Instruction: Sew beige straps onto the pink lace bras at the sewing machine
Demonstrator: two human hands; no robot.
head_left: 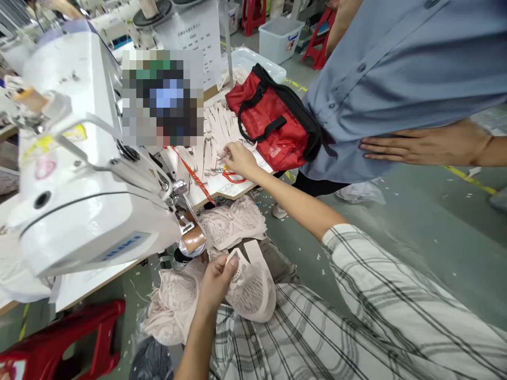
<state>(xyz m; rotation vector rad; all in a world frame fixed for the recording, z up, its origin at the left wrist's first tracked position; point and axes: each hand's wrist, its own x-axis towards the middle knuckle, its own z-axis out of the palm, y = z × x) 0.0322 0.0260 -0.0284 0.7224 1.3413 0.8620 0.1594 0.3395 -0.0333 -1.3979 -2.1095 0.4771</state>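
Green floor [415, 211], dotted with pale scraps, is seen around a sewing machine [91, 211] and its white table [227, 188], near which a blue shirt [356, 95] is worn by a co-worker. Work is judged to be partway through: on the beige bra [253, 295] the lace cup is already formed, and a pale band [256, 254] is seen beside it (whether it is sewn on cannot be told). Many loose strips [216, 126] are spread on the table, seemingly unused, and more lace pieces [178, 301] are heaped beside the lap; how many of these are finished cannot be made out.

The bra is held over the lap, its edge gripped between the thumb and bent fingers of the left hand [219, 277], with the cup left hanging beyond the fingertips. The right hand [240, 158] is stretched over the table, well apart from the bra, its fingers curled at the strips; whether one is pinched cannot be told. Orange-handled scissors [233, 178] are placed just beside it.
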